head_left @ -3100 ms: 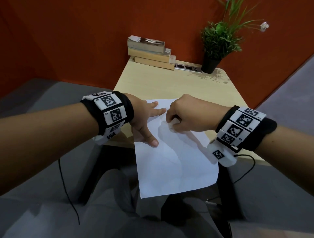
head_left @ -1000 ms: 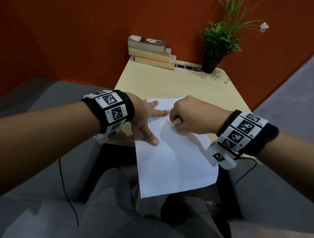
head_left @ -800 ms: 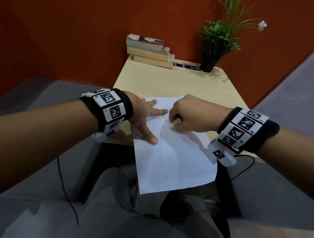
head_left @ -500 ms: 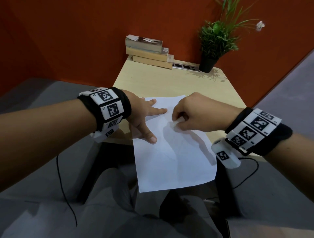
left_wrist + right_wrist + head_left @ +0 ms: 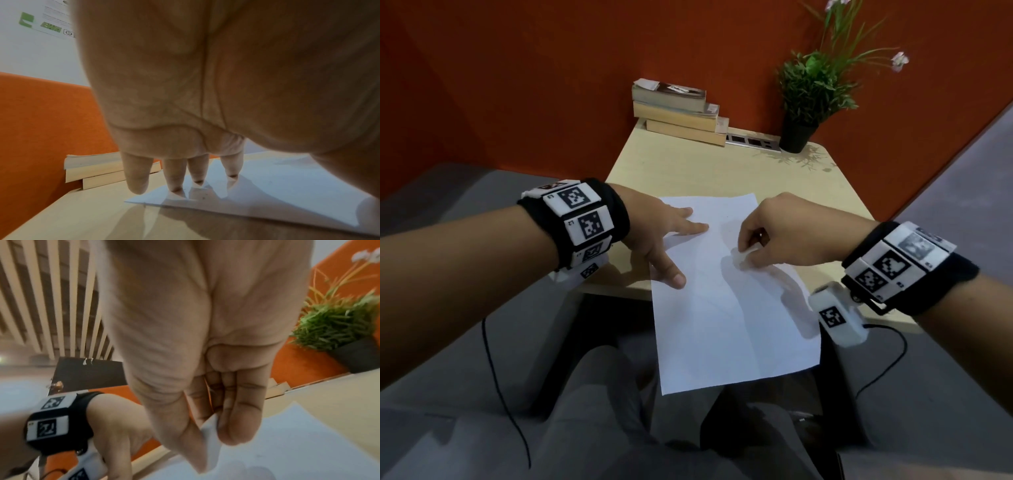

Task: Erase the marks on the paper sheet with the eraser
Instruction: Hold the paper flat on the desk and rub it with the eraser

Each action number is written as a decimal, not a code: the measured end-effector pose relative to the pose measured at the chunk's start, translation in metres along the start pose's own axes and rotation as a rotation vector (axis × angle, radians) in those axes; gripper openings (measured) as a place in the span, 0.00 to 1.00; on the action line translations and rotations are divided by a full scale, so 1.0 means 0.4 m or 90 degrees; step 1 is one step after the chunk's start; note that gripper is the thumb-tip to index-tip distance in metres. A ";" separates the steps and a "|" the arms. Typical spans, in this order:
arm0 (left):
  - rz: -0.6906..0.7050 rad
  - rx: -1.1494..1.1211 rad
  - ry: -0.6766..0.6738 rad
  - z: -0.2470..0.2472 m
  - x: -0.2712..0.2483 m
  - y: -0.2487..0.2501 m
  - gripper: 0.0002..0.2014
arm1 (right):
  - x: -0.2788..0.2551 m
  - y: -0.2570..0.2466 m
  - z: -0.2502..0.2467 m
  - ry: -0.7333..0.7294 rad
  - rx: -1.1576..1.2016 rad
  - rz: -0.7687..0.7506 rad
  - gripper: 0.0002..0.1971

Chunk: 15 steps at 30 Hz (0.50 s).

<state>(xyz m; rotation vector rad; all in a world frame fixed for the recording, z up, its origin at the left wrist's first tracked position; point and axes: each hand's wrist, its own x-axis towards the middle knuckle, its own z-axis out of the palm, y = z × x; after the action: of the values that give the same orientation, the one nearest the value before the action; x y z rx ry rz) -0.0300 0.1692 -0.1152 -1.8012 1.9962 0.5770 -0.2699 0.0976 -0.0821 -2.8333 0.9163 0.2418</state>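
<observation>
Paper sheet overhangs near table edge, left hand fingers spread flat pinning it so it won't slide, right hand pinching white eraser down on sheet mid-rub, behind: book stack, black pot holding green plant.

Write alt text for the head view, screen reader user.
A right hand pinches a white eraser against a paper sheet on a light wooden table, while the left hand lies flat on the sheet's left edge. Stacked books and a potted plant stand behind.
</observation>
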 end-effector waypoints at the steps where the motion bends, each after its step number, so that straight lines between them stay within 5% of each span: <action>1: 0.000 0.005 0.002 0.002 -0.001 0.002 0.65 | 0.011 -0.010 0.000 0.010 0.003 -0.006 0.08; 15: -0.015 0.034 -0.010 -0.001 -0.001 0.014 0.66 | 0.038 -0.060 0.035 0.007 -0.021 -0.026 0.08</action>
<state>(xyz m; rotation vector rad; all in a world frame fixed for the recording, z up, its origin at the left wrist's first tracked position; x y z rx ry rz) -0.0355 0.1698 -0.1142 -1.7808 1.9596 0.5243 -0.2453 0.1110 -0.0966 -2.8833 0.8629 0.2389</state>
